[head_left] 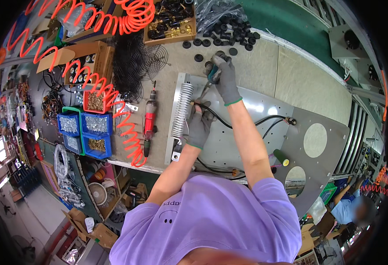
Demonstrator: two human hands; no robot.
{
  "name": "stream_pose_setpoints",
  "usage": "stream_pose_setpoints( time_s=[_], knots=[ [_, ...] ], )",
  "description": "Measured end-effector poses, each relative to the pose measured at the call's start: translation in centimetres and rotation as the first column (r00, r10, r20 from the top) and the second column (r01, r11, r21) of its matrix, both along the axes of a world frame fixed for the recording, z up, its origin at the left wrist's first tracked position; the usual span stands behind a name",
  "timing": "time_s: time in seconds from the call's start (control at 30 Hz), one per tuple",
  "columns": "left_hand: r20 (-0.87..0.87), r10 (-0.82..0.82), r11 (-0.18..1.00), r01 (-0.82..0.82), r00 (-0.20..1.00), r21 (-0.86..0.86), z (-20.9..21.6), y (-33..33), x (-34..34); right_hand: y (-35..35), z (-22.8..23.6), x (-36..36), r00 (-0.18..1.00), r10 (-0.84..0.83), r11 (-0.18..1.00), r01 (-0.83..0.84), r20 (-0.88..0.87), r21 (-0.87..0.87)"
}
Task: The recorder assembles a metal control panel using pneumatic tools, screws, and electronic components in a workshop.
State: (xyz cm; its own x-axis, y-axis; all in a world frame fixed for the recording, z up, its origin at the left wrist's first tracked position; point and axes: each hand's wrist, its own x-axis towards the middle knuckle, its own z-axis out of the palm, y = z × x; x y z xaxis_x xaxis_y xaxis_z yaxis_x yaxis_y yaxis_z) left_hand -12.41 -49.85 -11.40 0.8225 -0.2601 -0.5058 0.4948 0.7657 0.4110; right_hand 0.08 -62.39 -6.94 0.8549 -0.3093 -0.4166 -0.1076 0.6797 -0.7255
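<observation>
My right hand (pixel 225 81), in a grey glove, is closed around a hand tool with a dark teal handle (pixel 212 74). The tool's thin metal end points down toward the grey metal panel (pixel 247 108); its exact kind is partly hidden by my fingers. My gloved left hand (pixel 198 129) rests lower on the panel, fingers closed at the end of a black cable (pixel 220 117). Beside it a silver coiled metal tube (pixel 183 110) lies along the panel's left edge. The cable curves right to a black-and-brass fitting (pixel 290 120).
Left of the panel lies a red power screwdriver (pixel 149 118) near an orange coiled air hose (pixel 129 134). Blue bins (pixel 97 123) hold small hardware. Black round caps (pixel 229 33), black wire grilles (pixel 129 62) and a box of fittings (pixel 169 22) lie behind. A co-worker (pixel 351 207) is at right.
</observation>
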Motion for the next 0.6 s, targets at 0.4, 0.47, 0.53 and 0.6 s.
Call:
stream_pose_setpoints(
  time_s=[0.4, 0.47, 0.53, 0.6],
  knots=[
    [0.02, 0.02, 0.999, -0.019, 1.0, -0.048, -0.4, 0.0, 0.0, 2.5, -0.6, -0.3, 0.993, 0.046, 0.996, -0.054, -0.108, -0.072],
    [0.023, 0.018, 0.999, -0.017, 1.0, -0.049, -0.3, -0.4, 0.0, 2.2, -1.9, -0.3, 0.998, 0.0, 0.988, -0.01, -0.066, -0.153],
    [0.026, 0.035, 0.999, -0.034, 0.999, -0.038, -0.6, -0.3, 0.0, 2.8, -1.4, -1.0, 0.998, -0.03, 0.973, 0.017, -0.051, -0.231],
    [0.004, 0.138, 0.99, -0.138, 0.99, -0.003, -1.4, -0.1, 0.2, 4.1, 0.7, -3.9, 0.996, 0.049, 0.869, -0.003, 0.08, -0.494]
  ],
)
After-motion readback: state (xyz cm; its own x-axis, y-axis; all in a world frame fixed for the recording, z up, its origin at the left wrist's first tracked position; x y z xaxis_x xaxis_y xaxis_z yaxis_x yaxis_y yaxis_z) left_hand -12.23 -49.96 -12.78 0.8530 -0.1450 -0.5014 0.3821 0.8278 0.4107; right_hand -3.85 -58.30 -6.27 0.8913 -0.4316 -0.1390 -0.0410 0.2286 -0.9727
